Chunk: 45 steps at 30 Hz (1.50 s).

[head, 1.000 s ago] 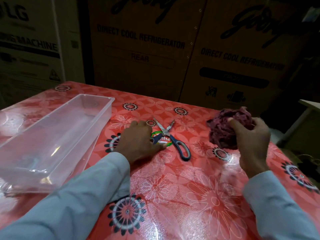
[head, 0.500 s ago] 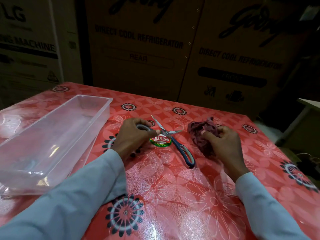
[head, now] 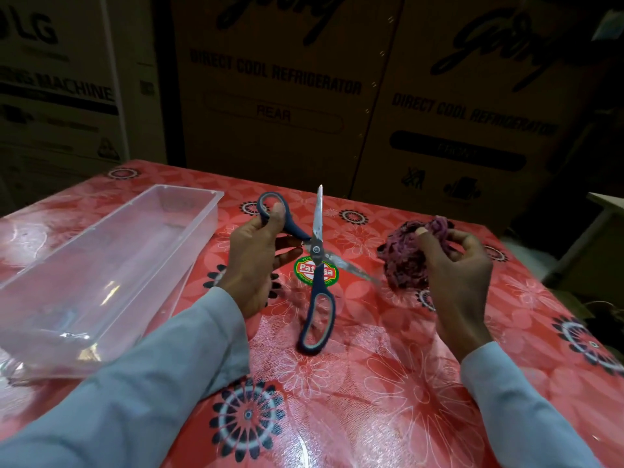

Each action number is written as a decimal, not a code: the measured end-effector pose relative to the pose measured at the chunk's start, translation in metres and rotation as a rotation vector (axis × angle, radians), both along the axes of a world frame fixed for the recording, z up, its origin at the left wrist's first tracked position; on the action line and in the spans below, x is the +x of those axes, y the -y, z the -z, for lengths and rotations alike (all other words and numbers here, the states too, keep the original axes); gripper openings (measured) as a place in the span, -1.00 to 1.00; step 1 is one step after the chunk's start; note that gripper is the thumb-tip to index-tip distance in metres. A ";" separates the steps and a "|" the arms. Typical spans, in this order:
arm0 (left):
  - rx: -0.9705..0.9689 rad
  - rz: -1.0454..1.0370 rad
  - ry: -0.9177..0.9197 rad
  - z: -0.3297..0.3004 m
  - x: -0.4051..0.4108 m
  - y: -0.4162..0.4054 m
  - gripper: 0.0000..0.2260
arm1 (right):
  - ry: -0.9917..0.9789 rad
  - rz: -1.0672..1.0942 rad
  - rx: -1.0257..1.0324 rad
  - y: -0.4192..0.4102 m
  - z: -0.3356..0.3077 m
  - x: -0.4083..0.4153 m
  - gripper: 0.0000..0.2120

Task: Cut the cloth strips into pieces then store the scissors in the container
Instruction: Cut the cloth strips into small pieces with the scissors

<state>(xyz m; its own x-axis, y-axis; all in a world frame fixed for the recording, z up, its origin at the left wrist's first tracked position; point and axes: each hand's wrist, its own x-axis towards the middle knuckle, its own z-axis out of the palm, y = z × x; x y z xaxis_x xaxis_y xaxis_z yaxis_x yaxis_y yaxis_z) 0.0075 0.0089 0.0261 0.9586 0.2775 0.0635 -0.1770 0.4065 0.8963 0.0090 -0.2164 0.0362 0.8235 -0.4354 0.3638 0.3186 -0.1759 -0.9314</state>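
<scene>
From the head view, my left hand (head: pixel 251 255) grips the scissors (head: pixel 315 261) by one blue handle loop, thumb pressed on the loop's rim and fingers curled under its shank. The scissors are held up above the bench (head: pixel 388 383) with their blades spread wide: one blade points up and away from me, the other slants down to the right, its tip close to the cloth. The second handle loop hangs free toward me, with nothing of mine on it.

My right hand (head: pixel 456 265) pinches the bundle of purple cloth strips (head: pixel 410 255), thumb on its top and fingers curled round its far side. I cannot tell whether the bundle touches the bench under it.

The clear plastic container (head: pixel 111 265) stands on the bench to my left, long side running away from me, just beside my left forearm. A round green and red sticker (head: pixel 304 271) shows on the red flowered bench cover behind the scissors' pivot. Big cardboard refrigerator boxes (head: pixel 277 89) stand behind the bench. Both my sleeves are pale.
</scene>
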 end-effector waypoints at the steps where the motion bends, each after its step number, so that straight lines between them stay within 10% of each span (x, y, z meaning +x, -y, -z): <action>1: 0.017 -0.011 0.014 -0.001 -0.001 0.002 -0.75 | 0.008 -0.019 -0.011 -0.003 0.000 -0.002 -0.83; 18: 0.178 -0.044 -0.171 0.023 -0.002 0.028 -0.78 | 0.222 -0.294 -1.021 -0.039 0.021 -0.017 -0.71; 45: 0.202 -0.027 -0.393 0.019 0.013 0.027 -0.94 | -0.305 -0.314 -1.258 -0.062 0.008 0.041 -0.95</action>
<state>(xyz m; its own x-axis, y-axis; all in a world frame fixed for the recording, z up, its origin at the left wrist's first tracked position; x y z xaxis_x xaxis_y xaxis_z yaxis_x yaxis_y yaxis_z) 0.0200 -0.0181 0.0074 0.9135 0.3218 -0.2490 0.1850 0.2165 0.9586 0.0505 -0.1540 0.0286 0.9464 0.2810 0.1596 0.3125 -0.9214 -0.2310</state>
